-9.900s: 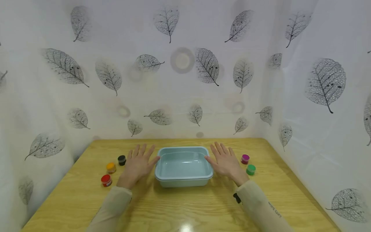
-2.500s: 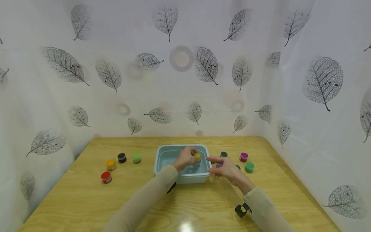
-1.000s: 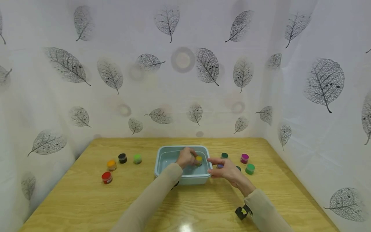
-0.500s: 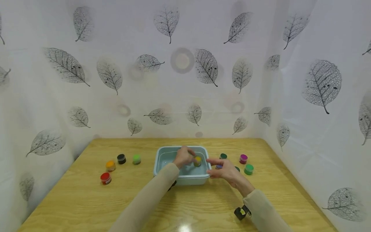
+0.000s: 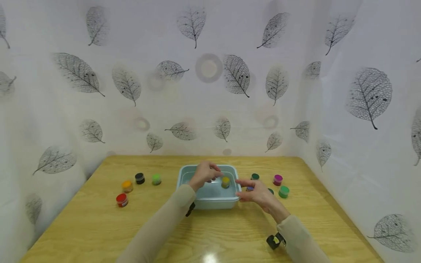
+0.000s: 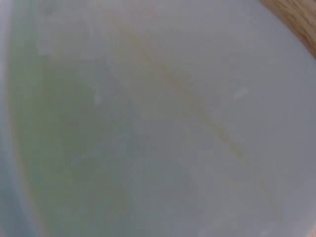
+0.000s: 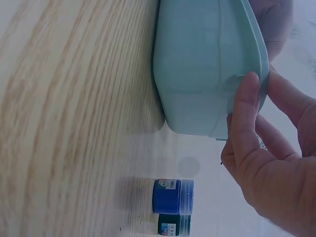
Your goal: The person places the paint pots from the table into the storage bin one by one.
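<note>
In the head view, a yellow paint jar [image 5: 225, 182] stands upright on the floor of a pale blue plastic basin [image 5: 210, 193], toward its right end. My left hand [image 5: 205, 173] hovers over the basin just left of that jar, fingers loosely bent and holding nothing. The left wrist view is blurred and shows mostly a pale surface. My right hand [image 5: 258, 193] holds the basin's right rim. In the right wrist view, the thumb presses the outer wall [image 7: 207, 74] under the rim, while the index finger reaches up to the rim's edge.
On the table's left are red [image 5: 122, 200], orange [image 5: 127, 186], black [image 5: 139, 178] and light green [image 5: 156, 179] jars. To the right stand purple [image 5: 277, 179], green [image 5: 284, 191] and dark green [image 5: 254, 176] jars. A blue jar [image 7: 168, 196] sits beside the basin. A leaf-patterned curtain backs the table.
Within the last second my left hand lets go of the yellow jar inside the basin and rises up and leftward. My right hand stays at the rim. The basin was bare in the oldest frame.
</note>
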